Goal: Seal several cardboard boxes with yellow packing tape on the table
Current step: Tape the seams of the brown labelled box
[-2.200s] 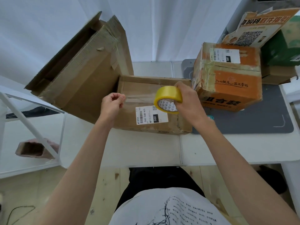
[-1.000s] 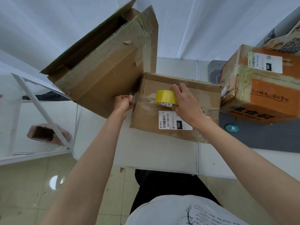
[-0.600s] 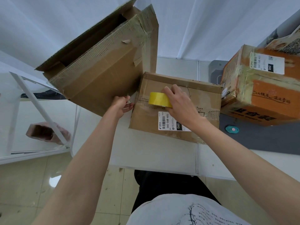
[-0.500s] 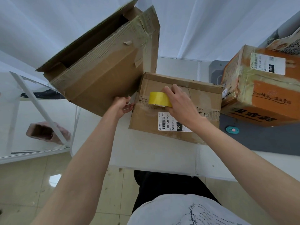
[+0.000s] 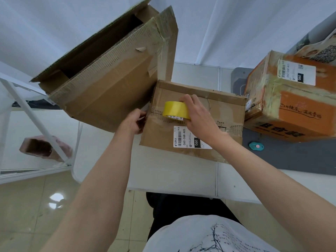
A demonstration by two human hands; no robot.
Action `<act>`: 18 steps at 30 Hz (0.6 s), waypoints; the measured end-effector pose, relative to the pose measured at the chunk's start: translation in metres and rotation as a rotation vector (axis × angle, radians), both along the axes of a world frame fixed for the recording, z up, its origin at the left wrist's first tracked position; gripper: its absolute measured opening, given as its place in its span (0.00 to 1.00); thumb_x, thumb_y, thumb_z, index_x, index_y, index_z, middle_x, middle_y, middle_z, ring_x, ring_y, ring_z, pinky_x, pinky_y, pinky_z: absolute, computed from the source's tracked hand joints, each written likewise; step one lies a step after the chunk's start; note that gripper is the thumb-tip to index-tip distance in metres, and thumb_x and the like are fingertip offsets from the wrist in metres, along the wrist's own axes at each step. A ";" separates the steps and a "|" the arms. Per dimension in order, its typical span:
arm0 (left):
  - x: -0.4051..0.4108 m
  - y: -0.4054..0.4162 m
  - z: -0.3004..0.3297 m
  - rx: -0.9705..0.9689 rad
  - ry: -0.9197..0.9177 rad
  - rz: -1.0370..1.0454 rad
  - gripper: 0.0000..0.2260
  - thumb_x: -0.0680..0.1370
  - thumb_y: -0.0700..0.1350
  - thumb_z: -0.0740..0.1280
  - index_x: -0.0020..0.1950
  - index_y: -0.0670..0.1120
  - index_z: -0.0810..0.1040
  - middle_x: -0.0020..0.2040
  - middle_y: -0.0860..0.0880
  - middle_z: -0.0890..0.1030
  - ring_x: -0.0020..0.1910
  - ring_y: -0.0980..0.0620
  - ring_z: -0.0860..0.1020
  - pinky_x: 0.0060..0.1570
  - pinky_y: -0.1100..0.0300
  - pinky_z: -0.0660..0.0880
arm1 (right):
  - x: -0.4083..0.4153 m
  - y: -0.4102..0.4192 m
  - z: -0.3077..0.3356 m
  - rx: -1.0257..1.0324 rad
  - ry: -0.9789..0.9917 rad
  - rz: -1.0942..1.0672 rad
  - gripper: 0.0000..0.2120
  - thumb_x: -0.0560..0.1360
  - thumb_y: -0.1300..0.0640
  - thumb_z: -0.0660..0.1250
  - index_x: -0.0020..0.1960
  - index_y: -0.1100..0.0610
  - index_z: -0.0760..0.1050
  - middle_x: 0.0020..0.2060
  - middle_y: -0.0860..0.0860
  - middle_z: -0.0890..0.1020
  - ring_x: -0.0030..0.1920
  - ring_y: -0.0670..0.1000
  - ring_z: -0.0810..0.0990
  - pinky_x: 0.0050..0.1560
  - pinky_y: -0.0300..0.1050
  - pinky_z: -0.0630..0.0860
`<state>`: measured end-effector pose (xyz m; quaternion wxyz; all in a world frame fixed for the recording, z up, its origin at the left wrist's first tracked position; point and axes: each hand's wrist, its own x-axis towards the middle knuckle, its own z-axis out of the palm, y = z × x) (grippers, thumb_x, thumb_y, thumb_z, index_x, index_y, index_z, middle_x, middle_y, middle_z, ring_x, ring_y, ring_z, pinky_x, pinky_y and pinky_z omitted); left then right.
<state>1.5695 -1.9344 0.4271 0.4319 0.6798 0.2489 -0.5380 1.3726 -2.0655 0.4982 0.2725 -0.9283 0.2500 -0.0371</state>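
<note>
step: tape start being anchored at left end of the flat box's top seam, judging by pose; the strip itself is too faint to see.
left hand [image 5: 134,121]: fingers curled, pinching at the left edge of the flat box [image 5: 192,122]; looks like it pins the tape end there, can't confirm.
right hand [image 5: 197,115]: wrapped round the yellow tape roll [image 5: 176,110], roll standing on edge on the box top, over the torn seam.
task thing: flat box lies mid bench [image 5: 174,177], shipping label [image 5: 190,138] on its near half.
risk 1: tape end lifts off if the left pinch slips as the roll pulls right; worn, fuzzy cardboard along the seam likely gives poor stick.
risk 2: roll drifts off the seam line, so the strip lands crooked and the flaps stay loose.
risk 3: light box may slide or turn on the smooth bench under the pull, since neither hand presses it down.
risk 4: big open box [image 5: 112,75] leans touching the flat box's far left corner; a nudge could tip it.
risk 5: strip may run over the label.
others: orange box [image 5: 294,106] just right of the flat box, on grey mat [image 5: 298,157]; small teal cutter [image 5: 256,146] on the mat, near right, out of easy reach for the cut.
</note>
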 end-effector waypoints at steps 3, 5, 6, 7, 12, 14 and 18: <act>-0.005 -0.002 0.004 -0.009 0.046 0.060 0.05 0.81 0.42 0.65 0.48 0.42 0.78 0.41 0.43 0.81 0.38 0.47 0.80 0.38 0.52 0.79 | 0.001 0.001 -0.001 0.024 -0.023 -0.011 0.22 0.73 0.68 0.67 0.65 0.59 0.69 0.55 0.56 0.71 0.49 0.57 0.74 0.38 0.49 0.69; -0.007 -0.002 0.007 0.002 0.050 0.055 0.06 0.81 0.42 0.65 0.46 0.42 0.77 0.40 0.44 0.80 0.36 0.46 0.80 0.36 0.51 0.78 | 0.002 -0.001 0.000 0.041 -0.022 -0.016 0.22 0.74 0.68 0.68 0.66 0.58 0.68 0.55 0.56 0.71 0.49 0.56 0.73 0.38 0.50 0.71; -0.008 -0.002 0.007 0.017 0.035 0.052 0.07 0.82 0.42 0.65 0.45 0.41 0.76 0.39 0.43 0.80 0.36 0.46 0.79 0.37 0.51 0.78 | 0.003 -0.001 0.001 0.049 -0.016 -0.017 0.23 0.74 0.68 0.68 0.66 0.58 0.68 0.55 0.56 0.71 0.49 0.55 0.73 0.39 0.51 0.72; -0.008 -0.003 0.004 0.036 0.016 0.050 0.09 0.82 0.42 0.64 0.43 0.41 0.76 0.37 0.43 0.81 0.36 0.46 0.79 0.38 0.51 0.78 | 0.003 -0.002 0.001 0.055 -0.010 -0.017 0.23 0.74 0.68 0.68 0.67 0.58 0.68 0.55 0.56 0.71 0.48 0.55 0.73 0.39 0.53 0.73; -0.009 -0.014 -0.014 0.073 -0.263 -0.080 0.15 0.84 0.50 0.62 0.60 0.41 0.81 0.50 0.44 0.84 0.48 0.46 0.80 0.50 0.53 0.81 | 0.002 -0.006 0.003 0.055 0.021 -0.014 0.25 0.74 0.67 0.66 0.68 0.56 0.66 0.54 0.55 0.70 0.50 0.57 0.74 0.38 0.52 0.71; -0.016 -0.011 -0.011 0.081 -0.474 -0.132 0.15 0.84 0.51 0.62 0.65 0.44 0.80 0.57 0.49 0.80 0.54 0.48 0.77 0.59 0.53 0.76 | 0.002 -0.007 0.003 0.075 0.014 -0.011 0.24 0.74 0.67 0.66 0.68 0.55 0.66 0.54 0.54 0.70 0.49 0.56 0.74 0.38 0.53 0.73; -0.041 0.003 0.001 -0.023 -0.735 -0.184 0.15 0.80 0.52 0.70 0.61 0.45 0.84 0.56 0.50 0.84 0.53 0.52 0.80 0.58 0.57 0.76 | 0.002 -0.006 0.002 0.145 -0.055 -0.016 0.23 0.74 0.67 0.65 0.67 0.55 0.67 0.55 0.56 0.72 0.50 0.56 0.73 0.44 0.49 0.69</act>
